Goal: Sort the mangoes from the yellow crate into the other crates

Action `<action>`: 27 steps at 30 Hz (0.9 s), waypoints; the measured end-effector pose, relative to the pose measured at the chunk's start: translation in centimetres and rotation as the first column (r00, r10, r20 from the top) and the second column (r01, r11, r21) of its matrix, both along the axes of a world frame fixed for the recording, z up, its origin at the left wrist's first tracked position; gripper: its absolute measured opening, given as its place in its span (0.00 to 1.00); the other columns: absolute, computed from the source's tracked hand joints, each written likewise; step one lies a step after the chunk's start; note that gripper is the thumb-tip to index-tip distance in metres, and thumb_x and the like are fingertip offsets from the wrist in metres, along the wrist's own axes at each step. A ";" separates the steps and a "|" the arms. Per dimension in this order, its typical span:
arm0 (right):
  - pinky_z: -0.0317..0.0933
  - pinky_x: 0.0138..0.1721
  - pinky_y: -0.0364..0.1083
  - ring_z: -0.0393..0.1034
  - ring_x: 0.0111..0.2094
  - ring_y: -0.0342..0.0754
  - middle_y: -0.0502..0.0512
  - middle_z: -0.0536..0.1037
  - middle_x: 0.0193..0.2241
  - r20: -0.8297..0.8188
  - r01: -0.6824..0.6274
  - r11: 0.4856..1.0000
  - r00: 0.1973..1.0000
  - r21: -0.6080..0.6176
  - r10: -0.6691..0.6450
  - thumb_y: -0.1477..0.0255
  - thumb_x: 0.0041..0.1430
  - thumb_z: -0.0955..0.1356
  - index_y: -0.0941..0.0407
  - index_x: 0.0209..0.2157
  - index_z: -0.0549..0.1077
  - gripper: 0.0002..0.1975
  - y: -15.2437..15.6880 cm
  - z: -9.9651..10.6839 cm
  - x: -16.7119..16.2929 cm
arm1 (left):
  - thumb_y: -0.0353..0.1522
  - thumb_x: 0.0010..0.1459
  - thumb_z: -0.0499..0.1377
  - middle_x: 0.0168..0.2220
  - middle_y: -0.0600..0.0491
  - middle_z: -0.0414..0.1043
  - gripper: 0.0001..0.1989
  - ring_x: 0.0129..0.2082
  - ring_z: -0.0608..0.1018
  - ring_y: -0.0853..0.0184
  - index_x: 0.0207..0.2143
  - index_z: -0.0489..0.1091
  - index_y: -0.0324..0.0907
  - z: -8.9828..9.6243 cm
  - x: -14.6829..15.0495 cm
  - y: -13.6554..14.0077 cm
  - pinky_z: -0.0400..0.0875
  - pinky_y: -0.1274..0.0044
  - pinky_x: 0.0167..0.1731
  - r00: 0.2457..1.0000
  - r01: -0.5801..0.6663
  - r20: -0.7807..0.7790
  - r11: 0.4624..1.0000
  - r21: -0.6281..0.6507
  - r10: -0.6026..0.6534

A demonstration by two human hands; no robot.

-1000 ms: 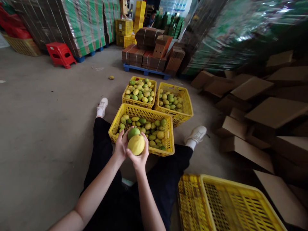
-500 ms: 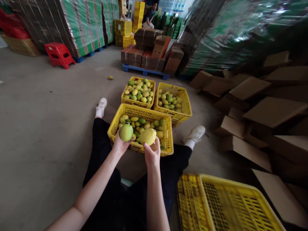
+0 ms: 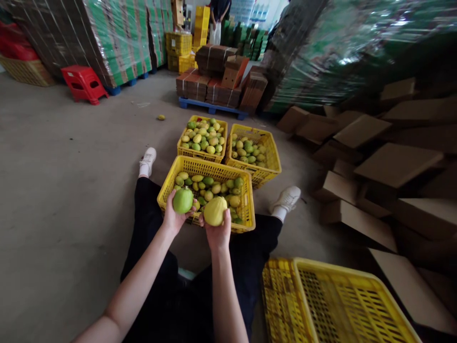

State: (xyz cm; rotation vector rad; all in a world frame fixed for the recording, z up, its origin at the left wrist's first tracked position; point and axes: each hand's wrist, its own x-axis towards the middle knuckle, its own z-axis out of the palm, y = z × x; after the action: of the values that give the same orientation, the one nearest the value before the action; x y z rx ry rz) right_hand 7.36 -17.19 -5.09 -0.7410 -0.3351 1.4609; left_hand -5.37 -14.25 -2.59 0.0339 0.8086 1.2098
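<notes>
Film-wrapped green stack (image 3: 360, 52) fills the upper right of the frame, second wrapped stack (image 3: 119, 40) upper left, cardboard boxes (image 3: 400, 164) heaped down the right side. Your dark-trousered legs (image 3: 246, 257) spread from bottom centre, either side of the front yellow crate (image 3: 210, 165). Another slatted yellow crate (image 3: 364, 305) sits lower right. Blue pallet (image 3: 212, 107) at upper centre carries strapped flattened cartons (image 3: 223, 93); a co-worker (image 3: 218, 12) stands beyond, cut off by the top edge. Left rear crate (image 3: 200, 155) and right rear crate (image 3: 262, 176), mid-frame, just behind the front one, both hold green and yellow fruit, as does the front one. Red plastic stool (image 3: 84, 85) upper left. Your left hand (image 3: 172, 218), centre, has its fingers wrapped round a green fruit (image 3: 183, 200); your right hand (image 3: 218, 234) grips a yellow fruit (image 3: 215, 211), thumb up its right side. Held fruits are near each other, apart, in front of the front crate's contents; can't tell if either hand touches the rim. Smallest: lone yellowish fruit (image 3: 161, 117) on the floor, upper left of centre.
</notes>
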 end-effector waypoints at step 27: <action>0.74 0.44 0.55 0.78 0.33 0.53 0.56 0.83 0.32 -0.014 -0.058 0.998 0.998 -0.033 0.058 0.46 0.51 0.72 0.55 0.40 0.78 0.27 1.4 -0.1 1.2 | 0.51 0.68 0.47 0.34 0.41 0.78 0.31 0.24 0.79 0.66 0.52 0.70 0.32 -2.1 -1.1 1.7 0.75 0.78 0.24 0.968 0.246 0.057 0.969 0.001 -0.245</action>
State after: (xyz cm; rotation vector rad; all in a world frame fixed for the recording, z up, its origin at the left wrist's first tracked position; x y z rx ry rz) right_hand 8.58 -15.83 -5.16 -0.7536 -0.3249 1.5289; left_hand -6.49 -12.57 -4.66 0.0925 0.7348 0.9698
